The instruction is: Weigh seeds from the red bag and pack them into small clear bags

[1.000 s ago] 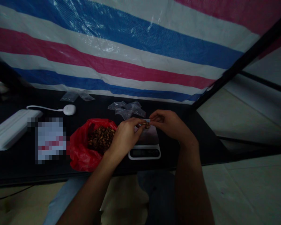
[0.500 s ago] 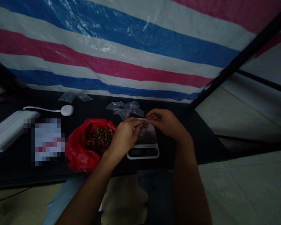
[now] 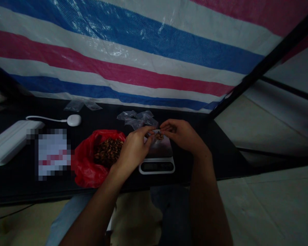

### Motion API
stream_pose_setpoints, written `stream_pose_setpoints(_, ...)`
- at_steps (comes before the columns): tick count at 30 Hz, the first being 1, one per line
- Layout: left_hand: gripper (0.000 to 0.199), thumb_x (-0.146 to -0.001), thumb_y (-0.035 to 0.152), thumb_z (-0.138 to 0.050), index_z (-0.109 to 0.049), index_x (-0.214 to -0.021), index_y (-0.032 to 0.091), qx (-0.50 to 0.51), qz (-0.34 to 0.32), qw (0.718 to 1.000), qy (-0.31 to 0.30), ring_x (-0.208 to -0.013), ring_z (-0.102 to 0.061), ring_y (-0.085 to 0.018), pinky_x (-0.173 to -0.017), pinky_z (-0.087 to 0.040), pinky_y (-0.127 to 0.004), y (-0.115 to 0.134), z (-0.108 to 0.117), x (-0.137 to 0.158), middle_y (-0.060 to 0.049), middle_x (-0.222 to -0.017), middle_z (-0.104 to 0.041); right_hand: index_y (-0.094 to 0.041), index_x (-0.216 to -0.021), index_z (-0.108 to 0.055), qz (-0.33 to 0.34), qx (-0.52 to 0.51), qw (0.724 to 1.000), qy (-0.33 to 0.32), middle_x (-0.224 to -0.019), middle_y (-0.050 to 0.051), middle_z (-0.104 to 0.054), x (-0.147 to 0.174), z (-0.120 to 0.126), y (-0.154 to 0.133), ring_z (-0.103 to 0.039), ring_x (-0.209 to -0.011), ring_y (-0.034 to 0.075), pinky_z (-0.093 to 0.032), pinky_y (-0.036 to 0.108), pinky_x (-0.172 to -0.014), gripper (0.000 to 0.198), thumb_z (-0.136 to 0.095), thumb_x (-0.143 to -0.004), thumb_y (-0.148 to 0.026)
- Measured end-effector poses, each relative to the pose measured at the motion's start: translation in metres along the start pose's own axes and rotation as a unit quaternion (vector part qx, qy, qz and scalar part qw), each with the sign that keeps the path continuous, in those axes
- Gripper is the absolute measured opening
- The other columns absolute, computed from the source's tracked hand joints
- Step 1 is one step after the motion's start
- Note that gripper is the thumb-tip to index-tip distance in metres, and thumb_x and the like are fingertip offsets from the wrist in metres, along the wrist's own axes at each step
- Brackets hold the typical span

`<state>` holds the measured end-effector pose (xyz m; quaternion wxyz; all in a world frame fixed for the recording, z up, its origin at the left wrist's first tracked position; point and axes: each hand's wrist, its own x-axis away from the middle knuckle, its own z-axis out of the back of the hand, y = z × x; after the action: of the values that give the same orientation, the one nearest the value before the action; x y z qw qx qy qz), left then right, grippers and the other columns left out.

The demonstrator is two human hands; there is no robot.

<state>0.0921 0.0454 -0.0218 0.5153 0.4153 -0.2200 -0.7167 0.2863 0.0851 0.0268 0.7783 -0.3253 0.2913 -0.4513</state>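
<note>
**Clear plastic bag (image 3: 158,138), small, with brown pieces inside**

Bag: showing translucent and crinkled, brown pieces gathering in its upper part; sitting over the plate of a white scale (image 3: 157,155), whether resting or raised cannot be told.
Left hand (image 3: 135,143): reaching in from beside a red bag (image 3: 86,167), back upward, thumb and forefinger curving narrowly at the left edge.
Right hand (image 3: 185,136): bending inward at the wrist, fingertips closely meeting the right edge; firmness of either grip cannot be told.

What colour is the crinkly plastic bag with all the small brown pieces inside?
The crinkly plastic bag is red, best seen in the head view.
</note>
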Motion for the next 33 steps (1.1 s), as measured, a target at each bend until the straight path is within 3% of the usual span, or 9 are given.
stream_pose_setpoints(4,0.027,-0.097,0.016,-0.054,-0.075,-0.114,0.019,-0.063,0.003,0.998,0.012,-0.112,-0.073,-0.026,-0.102,-0.055,-0.039,-0.015,0.030,-0.002,-0.008,-0.118,-0.079,-0.018,-0.096,-0.075,0.004,0.025,0.999,0.046,-0.093,0.005,-0.080,0.001,0.004,-0.001,-0.074,-0.085,0.019,-0.056,0.031,-0.077,0.009,-0.069,-0.090,-0.016)
stream_pose_setpoints(7,0.030,-0.095,0.018,-0.054,-0.074,-0.117,0.018,-0.147,0.034,0.988,-0.038,-0.113,-0.073,-0.030,-0.102,-0.055,-0.043,-0.031,0.045,-0.001,-0.011,-0.122,-0.077,-0.018,-0.097,-0.075,0.010,0.046,0.997,0.066,-0.094,0.005,-0.080,0.001,0.005,-0.001,-0.074,-0.086,0.019,-0.056,0.032,-0.078,0.009,-0.068,-0.091,-0.019)
stream_pose_setpoints(11,0.032,-0.098,0.031,-0.054,-0.075,-0.121,0.020,-0.259,0.085,0.956,-0.106,-0.109,-0.074,-0.035,-0.089,-0.059,-0.045,-0.042,0.041,0.002,-0.013,-0.125,-0.076,-0.019,-0.095,-0.075,-0.002,0.056,0.996,0.064,-0.092,0.005,-0.080,0.001,0.004,-0.003,-0.074,-0.085,0.020,-0.056,0.033,-0.078,0.009,-0.067,-0.092,-0.020)
stream_pose_setpoints(16,0.032,-0.098,0.029,-0.050,-0.078,-0.113,0.025,-0.332,0.121,0.931,-0.087,-0.095,-0.077,-0.033,-0.075,-0.058,-0.038,-0.039,0.029,0.004,-0.014,-0.113,-0.079,-0.018,-0.095,-0.075,-0.005,0.053,0.997,0.057,-0.092,0.006,-0.080,-0.001,0.003,-0.004,-0.074,-0.084,0.020,-0.055,0.032,-0.077,0.009,-0.067,-0.092,-0.021)
stream_pose_setpoints(20,0.032,-0.099,0.027,-0.048,-0.079,-0.110,0.024,-0.304,0.123,0.942,-0.074,-0.095,-0.077,-0.033,-0.077,-0.058,-0.039,-0.037,0.033,0.002,-0.013,-0.111,-0.080,-0.018,-0.096,-0.075,-0.015,0.052,0.997,0.061,-0.092,0.006,-0.080,0.001,0.004,-0.002,-0.073,-0.084,0.020,-0.055,0.031,-0.076,0.010,-0.067,-0.092,-0.021)
stream_pose_setpoints(25,0.023,-0.098,0.025,-0.057,-0.078,-0.107,0.024,-0.135,0.014,0.991,-0.015,-0.107,-0.073,-0.028,-0.095,-0.055,-0.039,-0.022,0.029,-0.004,-0.007,-0.113,-0.080,-0.017,-0.097,-0.076,-0.024,0.053,0.996,0.070,-0.090,0.006,-0.079,0.001,0.006,0.002,-0.073,-0.083,0.020,-0.054,0.031,-0.074,0.011,-0.067,-0.092,-0.021)
stream_pose_setpoints(28,0.019,-0.097,0.024,-0.062,-0.076,-0.110,0.023,-0.048,-0.019,0.999,0.010,-0.107,-0.073,-0.025,-0.097,-0.054,-0.038,-0.008,0.015,-0.007,-0.004,-0.112,-0.081,-0.017,-0.096,-0.075,-0.027,0.044,0.997,0.064,-0.089,0.006,-0.079,0.001,0.005,0.004,-0.073,-0.081,0.019,-0.054,0.030,-0.073,0.011,-0.066,-0.091,-0.021)
stream_pose_setpoints(33,0.022,-0.098,0.021,-0.063,-0.073,-0.117,0.024,-0.067,-0.017,0.998,0.002,-0.109,-0.071,-0.027,-0.094,-0.054,-0.040,0.004,-0.004,-0.012,-0.004,-0.111,-0.080,-0.018,-0.097,-0.075,-0.026,0.027,0.998,0.056,-0.090,0.006,-0.079,0.002,0.005,0.008,-0.073,-0.081,0.019,-0.055,0.030,-0.071,0.011,-0.066,-0.092,-0.021)
